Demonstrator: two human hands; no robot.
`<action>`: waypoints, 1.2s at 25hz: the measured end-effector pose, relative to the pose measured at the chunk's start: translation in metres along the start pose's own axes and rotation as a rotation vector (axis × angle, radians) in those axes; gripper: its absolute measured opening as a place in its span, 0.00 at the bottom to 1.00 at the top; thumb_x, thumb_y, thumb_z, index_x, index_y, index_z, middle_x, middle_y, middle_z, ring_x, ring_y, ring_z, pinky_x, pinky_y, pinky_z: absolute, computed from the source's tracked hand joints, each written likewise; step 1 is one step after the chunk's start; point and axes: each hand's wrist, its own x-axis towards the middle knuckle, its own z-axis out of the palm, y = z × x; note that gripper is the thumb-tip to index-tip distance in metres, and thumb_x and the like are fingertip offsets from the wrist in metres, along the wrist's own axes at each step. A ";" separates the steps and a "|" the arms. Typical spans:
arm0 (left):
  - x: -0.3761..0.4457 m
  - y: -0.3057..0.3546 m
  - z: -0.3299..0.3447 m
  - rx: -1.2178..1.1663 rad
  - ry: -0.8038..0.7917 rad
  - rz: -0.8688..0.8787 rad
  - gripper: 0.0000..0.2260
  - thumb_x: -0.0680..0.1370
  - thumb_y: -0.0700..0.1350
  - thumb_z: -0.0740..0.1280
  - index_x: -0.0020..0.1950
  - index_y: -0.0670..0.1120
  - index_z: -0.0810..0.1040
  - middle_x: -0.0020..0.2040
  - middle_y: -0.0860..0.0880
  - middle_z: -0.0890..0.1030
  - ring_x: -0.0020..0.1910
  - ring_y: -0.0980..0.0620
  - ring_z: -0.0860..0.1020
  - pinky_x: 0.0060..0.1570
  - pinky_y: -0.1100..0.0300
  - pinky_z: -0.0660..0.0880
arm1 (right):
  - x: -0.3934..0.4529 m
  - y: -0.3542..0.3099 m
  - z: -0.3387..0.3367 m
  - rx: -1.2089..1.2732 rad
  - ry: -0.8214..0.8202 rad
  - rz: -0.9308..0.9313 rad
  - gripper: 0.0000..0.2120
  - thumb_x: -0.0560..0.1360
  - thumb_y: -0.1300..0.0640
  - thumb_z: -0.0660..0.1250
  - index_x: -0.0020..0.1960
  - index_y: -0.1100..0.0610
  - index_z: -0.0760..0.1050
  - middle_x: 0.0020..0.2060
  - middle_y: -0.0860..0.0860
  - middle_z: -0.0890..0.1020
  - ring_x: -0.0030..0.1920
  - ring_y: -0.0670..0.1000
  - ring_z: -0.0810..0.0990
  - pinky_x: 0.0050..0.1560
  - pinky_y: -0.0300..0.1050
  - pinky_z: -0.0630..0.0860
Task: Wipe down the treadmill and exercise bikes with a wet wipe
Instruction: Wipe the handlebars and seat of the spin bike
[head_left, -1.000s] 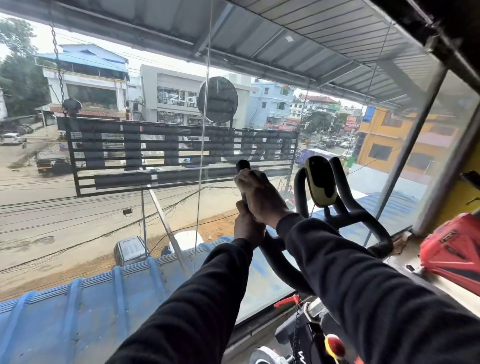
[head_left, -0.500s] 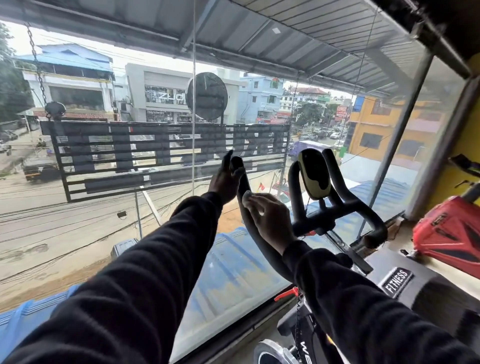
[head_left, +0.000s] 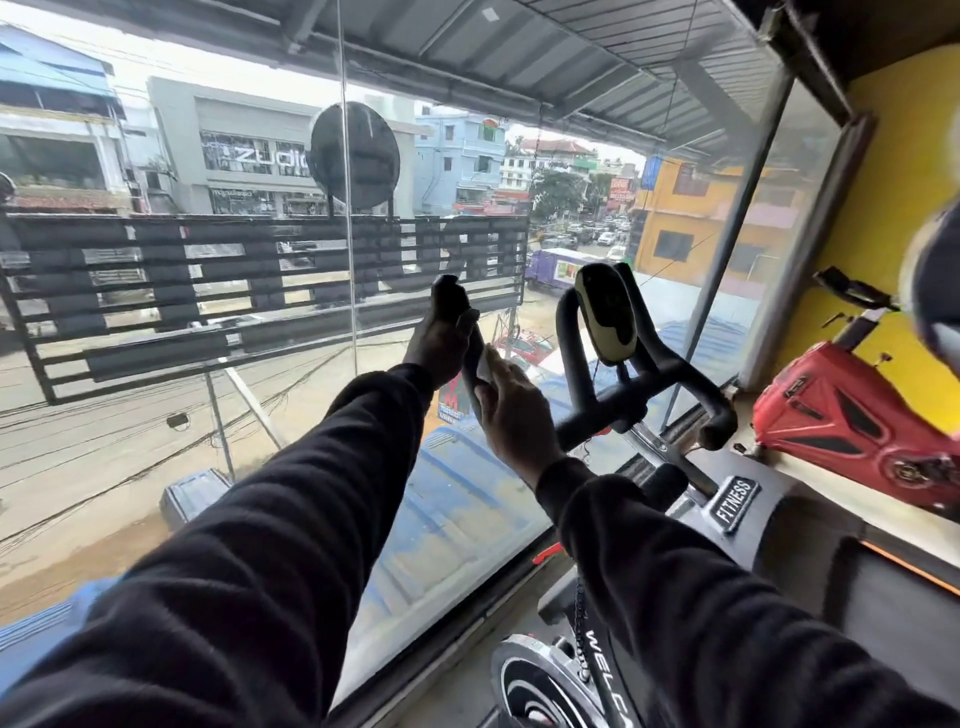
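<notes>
Wiping the left horn of the exercise bike (head_left: 618, 670) handlebar (head_left: 644, 384), centre of frame.

Left hand (head_left: 441, 338) grips the upper end of the left handlebar horn, fingers curled round it near the tip. Right hand (head_left: 514, 415) sits just below, touching the same horn, and presses a white wet wipe (head_left: 485, 364) against it; only a corner of the wipe shows between palm and bar, so fingers there look wrapped, not spread. Horn's long axis runs steeply up and away, tip at upper centre, base toward lower right where it joins the crossbar. Right hand is the one on the wipe, so the next stroke likely runs along that axis. Console (head_left: 605, 312) and right horn are just right of it. A red bike (head_left: 852, 421) stands at right edge.
</notes>
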 end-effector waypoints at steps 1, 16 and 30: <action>0.000 -0.001 -0.001 0.003 -0.011 -0.005 0.27 0.83 0.44 0.62 0.79 0.46 0.56 0.71 0.42 0.72 0.67 0.42 0.73 0.62 0.58 0.67 | -0.009 0.001 0.002 -0.046 0.005 -0.035 0.22 0.80 0.61 0.60 0.74 0.61 0.66 0.65 0.60 0.75 0.61 0.61 0.77 0.60 0.49 0.72; -0.013 0.001 -0.005 0.085 -0.046 -0.004 0.43 0.75 0.44 0.73 0.81 0.50 0.48 0.68 0.39 0.75 0.60 0.39 0.77 0.55 0.53 0.73 | -0.044 0.012 0.006 -0.374 -0.167 -0.284 0.32 0.73 0.65 0.41 0.76 0.64 0.59 0.77 0.60 0.58 0.76 0.62 0.58 0.74 0.52 0.59; -0.044 -0.005 0.007 1.028 -0.255 0.659 0.09 0.78 0.47 0.64 0.45 0.47 0.83 0.48 0.48 0.80 0.73 0.35 0.63 0.71 0.28 0.47 | -0.071 0.021 -0.014 -0.328 0.046 -0.170 0.18 0.80 0.52 0.54 0.62 0.60 0.74 0.50 0.57 0.80 0.51 0.58 0.78 0.53 0.51 0.75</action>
